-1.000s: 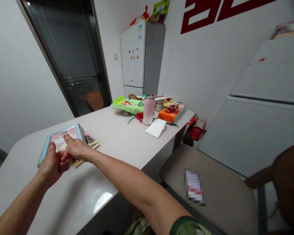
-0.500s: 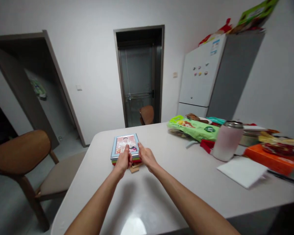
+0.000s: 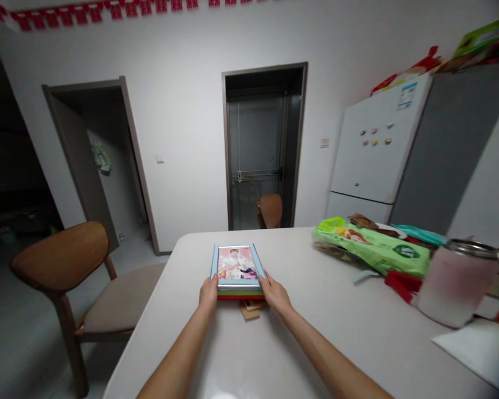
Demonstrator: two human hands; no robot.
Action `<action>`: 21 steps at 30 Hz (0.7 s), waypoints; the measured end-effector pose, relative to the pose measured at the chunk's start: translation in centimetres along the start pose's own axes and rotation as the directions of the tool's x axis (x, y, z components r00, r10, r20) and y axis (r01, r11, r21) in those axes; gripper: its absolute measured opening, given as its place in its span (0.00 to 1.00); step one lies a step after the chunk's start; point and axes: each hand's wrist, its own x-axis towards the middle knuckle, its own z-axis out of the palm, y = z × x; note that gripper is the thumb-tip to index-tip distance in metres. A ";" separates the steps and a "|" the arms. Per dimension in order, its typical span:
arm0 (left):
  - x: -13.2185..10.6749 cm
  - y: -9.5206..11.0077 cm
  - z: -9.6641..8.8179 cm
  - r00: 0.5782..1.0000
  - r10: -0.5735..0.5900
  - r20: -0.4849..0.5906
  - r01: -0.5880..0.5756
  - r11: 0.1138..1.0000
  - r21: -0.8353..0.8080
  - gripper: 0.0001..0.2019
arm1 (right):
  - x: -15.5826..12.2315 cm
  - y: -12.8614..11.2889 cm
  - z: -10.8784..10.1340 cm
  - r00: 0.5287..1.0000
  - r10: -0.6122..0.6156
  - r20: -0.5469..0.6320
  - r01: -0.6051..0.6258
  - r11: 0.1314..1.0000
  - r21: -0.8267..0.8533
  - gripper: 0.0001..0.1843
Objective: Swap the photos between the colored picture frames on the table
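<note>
On the white table lies a stack of picture frames, a light blue picture frame [image 3: 255,265] on top with a pinkish photo in it. Green and red frame edges [image 3: 238,296] show beneath it. My left hand [image 3: 208,293] grips the near left corner of the stack, thumb on the blue border. Holding the near right corner in the same way is my right hand [image 3: 276,293]; the fingers of both hands are partly hidden along the sides. Small tan flat pieces [image 3: 250,311] poke out from under the front of the stack.
Right on the table [image 3: 316,343] are a green food package [image 3: 382,246], a pink-white bottle [image 3: 457,285], a red item [image 3: 402,285] and white paper [image 3: 482,346]. A wooden chair [image 3: 62,255] stands at the left edge, another chair [image 3: 270,210] behind, and a fridge [image 3: 370,155] back right.
The view has shifted left and up. My left hand has gone from the front middle of the stack to its left corner; my right hand now holds the near right corner.
</note>
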 end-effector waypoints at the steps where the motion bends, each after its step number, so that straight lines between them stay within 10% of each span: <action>1: 0.1 -0.1 0.3 1.000 -0.007 0.008 0.007 1.000 -0.004 0.12 | 0.2 0.0 0.0 1.000 0.011 0.002 -0.011 1.000 -0.004 0.27; 21: -0.3 -1.8 4.6 0.999 -0.030 0.024 0.030 0.999 -0.012 0.17 | 2.5 3.6 -2.3 0.998 -0.037 -0.042 0.034 0.997 -0.066 0.26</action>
